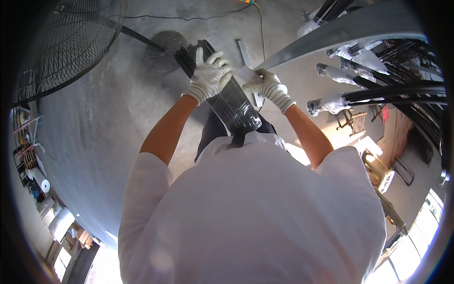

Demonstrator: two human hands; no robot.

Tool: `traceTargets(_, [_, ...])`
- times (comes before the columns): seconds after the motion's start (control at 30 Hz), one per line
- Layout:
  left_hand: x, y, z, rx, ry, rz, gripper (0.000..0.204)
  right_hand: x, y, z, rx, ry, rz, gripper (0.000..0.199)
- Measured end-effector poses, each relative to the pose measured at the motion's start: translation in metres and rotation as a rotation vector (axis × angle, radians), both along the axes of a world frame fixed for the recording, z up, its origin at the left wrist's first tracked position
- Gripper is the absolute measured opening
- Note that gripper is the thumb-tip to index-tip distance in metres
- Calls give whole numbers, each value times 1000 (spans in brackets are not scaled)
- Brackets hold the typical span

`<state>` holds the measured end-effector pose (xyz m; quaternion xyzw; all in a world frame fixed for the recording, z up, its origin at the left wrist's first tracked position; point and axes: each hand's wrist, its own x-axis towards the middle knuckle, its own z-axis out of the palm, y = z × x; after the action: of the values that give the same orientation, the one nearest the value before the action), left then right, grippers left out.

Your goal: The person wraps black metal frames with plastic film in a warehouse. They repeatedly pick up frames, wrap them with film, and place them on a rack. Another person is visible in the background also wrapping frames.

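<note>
A long bundle of black bars or tubes (pixel 240 110) slants in front of my body, its near end wrapped in shiny clear film. Across its upper part lies my left hand (pixel 209 75), in a white striped glove, fingers spread and index stretched out. My right hand (pixel 269 88), gloved alike, is just right of the bundle. Thumb and fingers there close on a whitish, translucent sheet-like piece (pixel 248 75), which reaches toward the bundle; whether it is film or a bag I cannot tell.
A large caged fan (pixel 71 45) with a round base (pixel 165 52) stands at the left. A grey beam (pixel 340 38) crosses the upper right. Beyond it, several black bundles with wrapped ends (pixel 331 103) jut inward. A pale strip (pixel 245 54) and a yellow cable (pixel 262 28) lie on the floor.
</note>
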<state>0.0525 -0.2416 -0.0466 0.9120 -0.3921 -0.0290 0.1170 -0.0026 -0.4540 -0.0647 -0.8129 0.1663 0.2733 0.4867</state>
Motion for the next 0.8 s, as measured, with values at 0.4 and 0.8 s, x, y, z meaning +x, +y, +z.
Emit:
traceTargets(0.4, [2, 21, -6, -195, -135, 155, 20, -48, 61, -101, 566, 156, -69, 48])
traceTargets(0.8, [16, -30, 52, 30, 596, 1560, 107, -36, 75, -111, 411, -33, -13, 32])
